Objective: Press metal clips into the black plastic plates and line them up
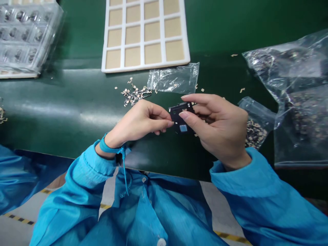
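My right hand grips a small black plastic part with a little blue square on its face, thumb and fingers closed round it above the green table. My left hand is pinched at the part's left edge; what sits between its fingertips is too small to make out. A pile of tiny metal pieces lies just beyond my left hand. Both arms wear blue sleeves, and a blue strap circles my left wrist.
A white grid tray with tan cells lies at the back centre. Clear blister trays of small parts sit back left. A small clear bag lies behind my hands; larger bags of parts fill the right side.
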Available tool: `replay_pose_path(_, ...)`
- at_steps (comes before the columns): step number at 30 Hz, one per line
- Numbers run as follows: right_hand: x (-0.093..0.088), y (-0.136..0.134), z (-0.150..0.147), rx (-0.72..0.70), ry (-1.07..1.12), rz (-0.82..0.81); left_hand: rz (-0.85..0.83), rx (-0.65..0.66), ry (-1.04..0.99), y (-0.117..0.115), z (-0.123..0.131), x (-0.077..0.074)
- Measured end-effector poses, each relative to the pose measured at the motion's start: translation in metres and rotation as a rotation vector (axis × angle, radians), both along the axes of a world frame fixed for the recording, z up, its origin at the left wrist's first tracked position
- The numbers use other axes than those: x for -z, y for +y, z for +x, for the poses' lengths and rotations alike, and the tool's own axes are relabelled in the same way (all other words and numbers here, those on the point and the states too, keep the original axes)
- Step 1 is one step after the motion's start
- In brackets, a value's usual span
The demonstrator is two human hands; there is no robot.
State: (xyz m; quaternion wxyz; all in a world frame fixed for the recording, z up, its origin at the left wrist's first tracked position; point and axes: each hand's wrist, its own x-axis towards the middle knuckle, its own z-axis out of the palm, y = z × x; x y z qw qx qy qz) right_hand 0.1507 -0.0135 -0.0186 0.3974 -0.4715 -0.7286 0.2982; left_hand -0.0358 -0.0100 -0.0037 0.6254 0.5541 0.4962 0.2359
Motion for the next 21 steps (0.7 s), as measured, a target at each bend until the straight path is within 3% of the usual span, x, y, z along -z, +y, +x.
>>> replay_pose_path(21, -0.0039, -0.0012, -0.0018, -0.035, 0.037, -0.075, 0.008, -0.034, 0.035, -0.0005, 0.0018, -0.0011)
